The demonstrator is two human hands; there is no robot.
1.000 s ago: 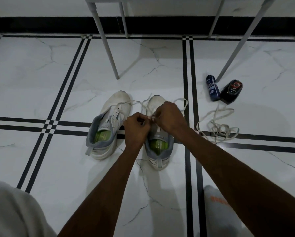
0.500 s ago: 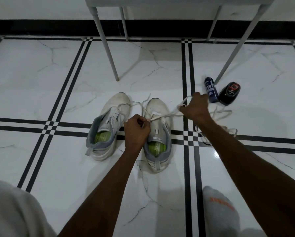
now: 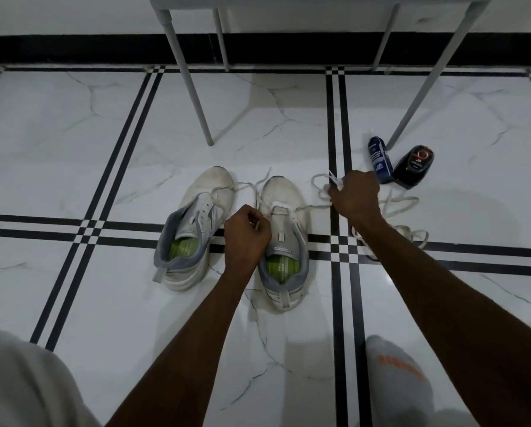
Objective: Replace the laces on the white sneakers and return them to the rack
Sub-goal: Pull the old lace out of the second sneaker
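Note:
Two white sneakers with grey collars and green insoles stand side by side on the tiled floor, the left sneaker [image 3: 196,223] and the right sneaker [image 3: 284,217]. My left hand [image 3: 247,234] is curled at the left eyelets of the right sneaker and pinches the lace there. My right hand [image 3: 353,197] is out to the right of that shoe and grips the white lace [image 3: 312,207], which runs taut from the eyelets to my fingers, its tip sticking up above them. A loose pile of white lace [image 3: 406,217] lies on the floor behind my right wrist.
A blue bottle [image 3: 380,160] and a black shoe-polish bottle [image 3: 413,164] lie on the floor at the right. Grey metal legs of the rack [image 3: 193,87] stand behind the shoes. My socked foot [image 3: 393,374] is at the lower right, my clothed knee at the lower left.
My right hand has left the shoe's eyelets and drawn the lace out to the right, farther than half a second ago. My left hand stayed at the eyelets.

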